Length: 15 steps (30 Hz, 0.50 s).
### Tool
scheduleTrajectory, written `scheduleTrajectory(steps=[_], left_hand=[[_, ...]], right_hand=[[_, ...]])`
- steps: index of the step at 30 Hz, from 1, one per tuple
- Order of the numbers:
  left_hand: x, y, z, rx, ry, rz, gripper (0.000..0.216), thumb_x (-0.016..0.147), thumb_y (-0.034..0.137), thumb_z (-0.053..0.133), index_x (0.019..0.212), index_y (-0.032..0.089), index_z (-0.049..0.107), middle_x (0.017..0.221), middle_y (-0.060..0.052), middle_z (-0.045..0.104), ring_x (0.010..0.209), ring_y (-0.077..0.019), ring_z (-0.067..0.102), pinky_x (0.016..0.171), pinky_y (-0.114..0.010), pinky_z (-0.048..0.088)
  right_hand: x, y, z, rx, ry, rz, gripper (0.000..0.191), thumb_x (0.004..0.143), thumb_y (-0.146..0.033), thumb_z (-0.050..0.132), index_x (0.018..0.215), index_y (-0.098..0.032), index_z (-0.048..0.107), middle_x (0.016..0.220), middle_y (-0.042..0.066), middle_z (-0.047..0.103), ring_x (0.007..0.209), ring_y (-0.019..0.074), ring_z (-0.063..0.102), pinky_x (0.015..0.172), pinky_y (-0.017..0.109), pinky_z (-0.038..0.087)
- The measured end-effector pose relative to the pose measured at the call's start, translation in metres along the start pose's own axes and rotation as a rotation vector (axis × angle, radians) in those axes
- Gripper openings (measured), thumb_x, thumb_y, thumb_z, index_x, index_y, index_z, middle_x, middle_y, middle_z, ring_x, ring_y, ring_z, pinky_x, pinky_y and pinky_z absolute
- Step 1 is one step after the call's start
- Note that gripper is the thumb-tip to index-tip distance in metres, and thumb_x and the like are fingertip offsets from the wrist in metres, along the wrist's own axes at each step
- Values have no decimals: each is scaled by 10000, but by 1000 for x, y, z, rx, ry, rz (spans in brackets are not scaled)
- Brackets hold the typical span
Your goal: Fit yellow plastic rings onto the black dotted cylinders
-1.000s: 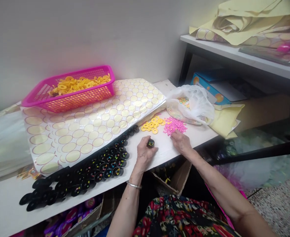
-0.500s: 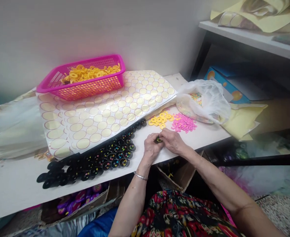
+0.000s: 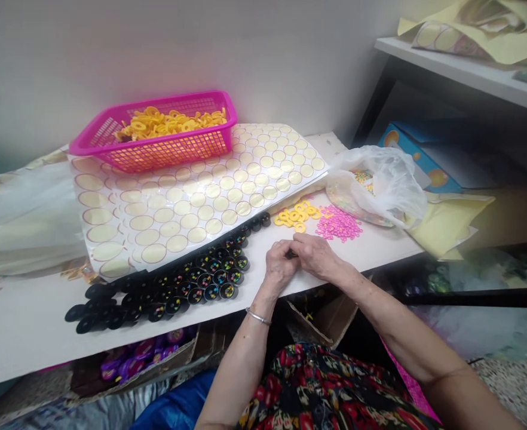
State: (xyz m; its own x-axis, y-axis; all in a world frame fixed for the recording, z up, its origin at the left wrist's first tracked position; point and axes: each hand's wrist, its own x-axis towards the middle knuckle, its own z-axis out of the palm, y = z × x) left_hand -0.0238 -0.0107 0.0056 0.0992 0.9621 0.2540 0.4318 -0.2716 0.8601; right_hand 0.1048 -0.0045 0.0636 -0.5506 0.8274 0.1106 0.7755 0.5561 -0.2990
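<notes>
My left hand [image 3: 280, 263] and my right hand [image 3: 313, 255] meet at the table's front edge, fingers curled together round a small black cap [image 3: 291, 254] that barely shows between them. To the left lie rows of several black caps [image 3: 187, 283] with coloured beads inside. Just beyond my hands sit a small pile of yellow rings [image 3: 297, 215] and a pile of pink beads [image 3: 339, 224].
A sheet of round stickers [image 3: 192, 203] covers the table's middle. A pink basket [image 3: 156, 152] of yellow rings stands behind it. A plastic bag [image 3: 380, 182] of mixed beads lies at the right. Cardboard boxes [image 3: 326, 319] sit under the table; shelves stand at the right.
My right hand left the pink beads and joined my left hand on the black cap. Both hands closed over it. The view shifted slightly right.
</notes>
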Motion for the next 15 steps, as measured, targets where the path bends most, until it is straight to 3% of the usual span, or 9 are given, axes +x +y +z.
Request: scheduleTrajectory(steps=[5, 8, 11, 15], left_hand=[[0, 0, 0, 11, -17, 8, 233, 630, 182, 657, 860, 218, 647, 772, 8, 615, 763, -150, 534, 722, -284, 426], [0, -1, 0, 34, -18, 5, 279, 595, 217, 709, 866, 215, 644, 785, 4, 609, 767, -154, 533, 719, -287, 429], [0, -3, 0, 42, -2, -14, 318, 553, 207, 737, 854, 207, 634, 816, -2, 611, 787, -161, 541, 738, -297, 437], [0, -4, 0, 49, -7, -17, 313, 545, 190, 735, 841, 203, 631, 811, 1, 613, 783, -160, 542, 741, -300, 440]], right_hand=[[4, 15, -2, 329, -6, 26, 184, 807, -145, 462, 852, -169, 638, 740, 9, 534, 693, 117, 498, 632, 227, 357], [9, 33, 2, 453, 139, 137, 129, 801, -180, 481, 787, -166, 608, 732, 9, 545, 722, 129, 514, 671, 244, 380], [17, 47, 9, 279, 249, 327, 128, 785, -259, 520, 829, -163, 591, 826, 38, 543, 749, 153, 502, 666, 265, 367], [25, 52, 16, 45, 131, 365, 196, 790, -344, 521, 812, -159, 581, 864, 55, 523, 763, 164, 489, 623, 255, 330]])
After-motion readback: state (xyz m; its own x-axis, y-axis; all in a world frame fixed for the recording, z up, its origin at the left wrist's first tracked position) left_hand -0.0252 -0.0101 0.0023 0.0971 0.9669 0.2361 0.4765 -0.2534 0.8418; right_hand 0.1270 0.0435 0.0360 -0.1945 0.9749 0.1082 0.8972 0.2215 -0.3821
